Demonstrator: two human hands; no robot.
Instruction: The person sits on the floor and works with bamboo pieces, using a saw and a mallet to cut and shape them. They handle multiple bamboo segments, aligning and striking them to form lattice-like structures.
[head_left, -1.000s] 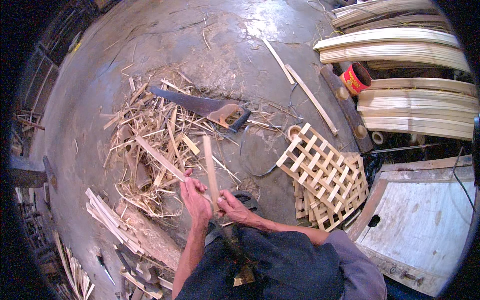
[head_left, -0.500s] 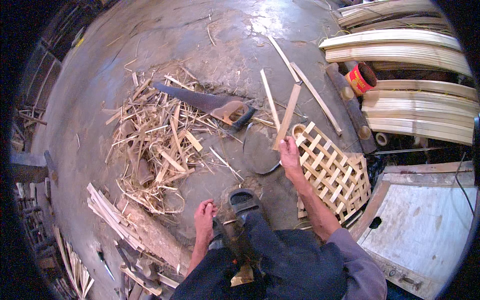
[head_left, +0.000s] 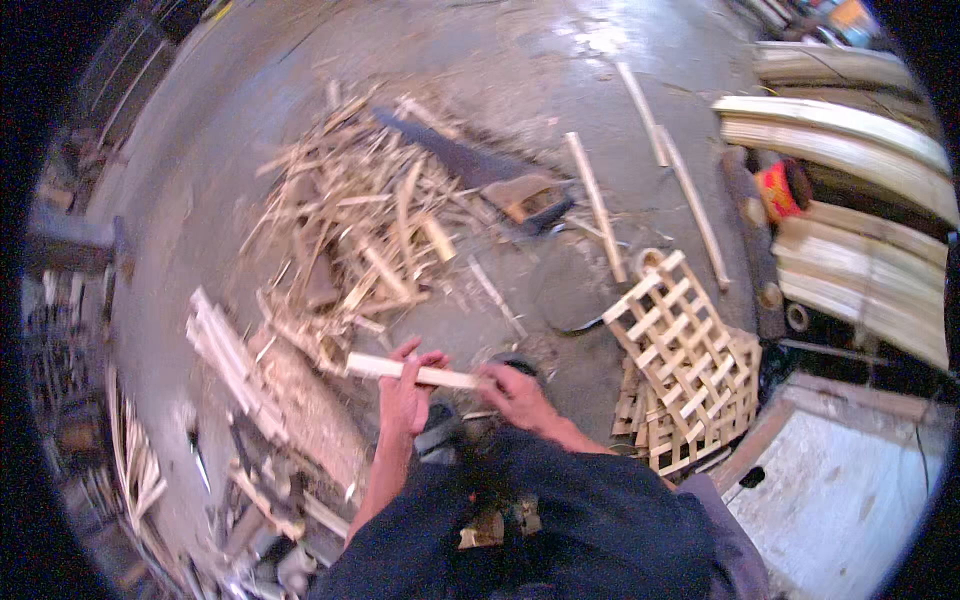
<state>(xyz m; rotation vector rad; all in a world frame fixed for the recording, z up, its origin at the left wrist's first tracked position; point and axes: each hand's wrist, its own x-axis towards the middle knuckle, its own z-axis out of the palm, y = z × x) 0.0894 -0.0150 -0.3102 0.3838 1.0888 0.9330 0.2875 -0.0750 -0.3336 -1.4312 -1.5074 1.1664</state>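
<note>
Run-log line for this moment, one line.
left hand: wooden strip between thumb and fingers | right hand: gripping strip's right end | nearby: handsaw at edge of scrap pile, woven lattice at right

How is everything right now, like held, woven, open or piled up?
Wooden strip: held, reaching from left hand to right hand
Saw: lying down, not held
Wood scraps: loosely heaped
Top lattice: woven, lying on other lattices
Red can: open
Pale strips at right: stacked

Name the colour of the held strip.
The strip is pale cream, clearest in the head view.
</note>
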